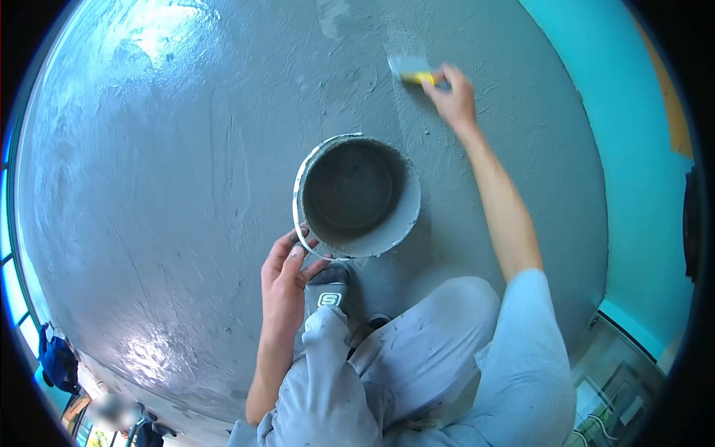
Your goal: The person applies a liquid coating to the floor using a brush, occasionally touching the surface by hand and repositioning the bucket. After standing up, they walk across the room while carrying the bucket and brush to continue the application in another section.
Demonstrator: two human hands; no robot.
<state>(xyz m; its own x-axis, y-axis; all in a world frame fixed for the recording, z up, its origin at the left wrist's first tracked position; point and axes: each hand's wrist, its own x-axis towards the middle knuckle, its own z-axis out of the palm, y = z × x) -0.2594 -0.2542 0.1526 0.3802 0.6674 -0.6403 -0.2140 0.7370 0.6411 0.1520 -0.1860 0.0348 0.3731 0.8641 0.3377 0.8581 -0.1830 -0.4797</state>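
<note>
A round bucket (404, 216), coated in grey inside and out, stands on the floor in front of my feet. A little dark grey material lies at its bottom. My left hand (287, 272) is at the near left of the rim, its fingers closed around the pale bucket handle (298, 190), which hangs down along the left side. Out ahead and to the right, my right hand (453, 97) grips a flat brush with a yellow base (417, 77). Its pale, wide end (406, 64) touches the grey floor and is slightly blurred. A lighter streak runs beside it.
Wet-looking grey coating covers the floor (186, 186). A turquoise wall (633, 201) rises on the right, above an opening at lower right. My shoe (328, 276) is just behind the bucket. Windows line the left edge, with dark clothing (59, 365) at lower left.
</note>
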